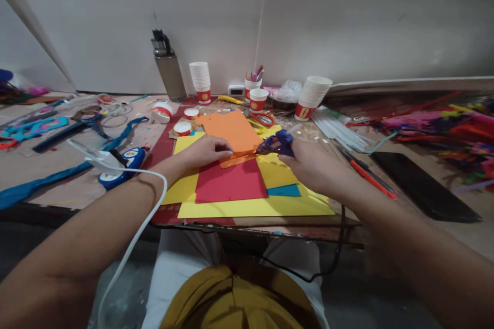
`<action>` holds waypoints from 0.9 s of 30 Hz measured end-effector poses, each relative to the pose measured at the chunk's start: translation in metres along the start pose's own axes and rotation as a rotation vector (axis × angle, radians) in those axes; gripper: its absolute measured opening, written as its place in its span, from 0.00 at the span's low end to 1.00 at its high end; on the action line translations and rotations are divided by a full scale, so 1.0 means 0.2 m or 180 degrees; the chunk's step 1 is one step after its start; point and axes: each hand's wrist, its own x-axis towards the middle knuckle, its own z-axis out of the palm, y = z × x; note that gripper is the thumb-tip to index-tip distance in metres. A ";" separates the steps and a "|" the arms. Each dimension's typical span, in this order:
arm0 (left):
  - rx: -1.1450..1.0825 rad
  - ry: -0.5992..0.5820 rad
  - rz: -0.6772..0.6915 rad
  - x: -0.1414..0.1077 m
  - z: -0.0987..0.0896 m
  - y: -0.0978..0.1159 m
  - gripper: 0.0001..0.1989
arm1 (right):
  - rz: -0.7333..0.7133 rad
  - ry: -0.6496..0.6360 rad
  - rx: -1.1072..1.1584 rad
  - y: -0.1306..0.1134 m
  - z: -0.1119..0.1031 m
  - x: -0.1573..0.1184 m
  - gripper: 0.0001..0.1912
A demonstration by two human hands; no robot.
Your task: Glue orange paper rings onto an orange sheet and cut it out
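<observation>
My left hand (211,151) pinches the near left edge of an orange sheet of paper (231,131), where a narrow strip is folded along the side closest to me. In my right hand (304,159) is a dark blue hot glue gun (278,144) with a small red light lit. Its nozzle points left and meets, or almost meets, the right end of the fold. Beneath the orange paper lie a red sheet (231,185), yellow sheets (254,209) and a bit of a blue sheet (285,190).
Stacked paper cups (199,82), more stacked cups (313,96) and a bottle (169,72) line the back wall. Scissors (264,119) lie beyond the paper. To the right are a black phone (422,185) and pens (368,175). A white cable (142,229) crosses my left forearm.
</observation>
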 end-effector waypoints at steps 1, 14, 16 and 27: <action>0.0016 0.0006 0.0018 0.00 0.00 0.00 0.10 | -0.0061 -0.0050 0.0024 -0.03 0.00 0.00 0.12; -0.0096 0.0003 0.0014 -0.01 -0.01 0.01 0.10 | -0.0141 -0.0095 0.0184 -0.04 0.00 0.01 0.12; -0.0048 0.0003 0.0005 0.00 -0.01 0.01 0.10 | -0.0187 -0.0156 0.0173 -0.07 0.00 0.00 0.13; -0.0100 -0.0051 -0.0016 0.00 -0.01 -0.01 0.12 | -0.0484 -0.0193 0.0251 -0.18 0.04 0.02 0.15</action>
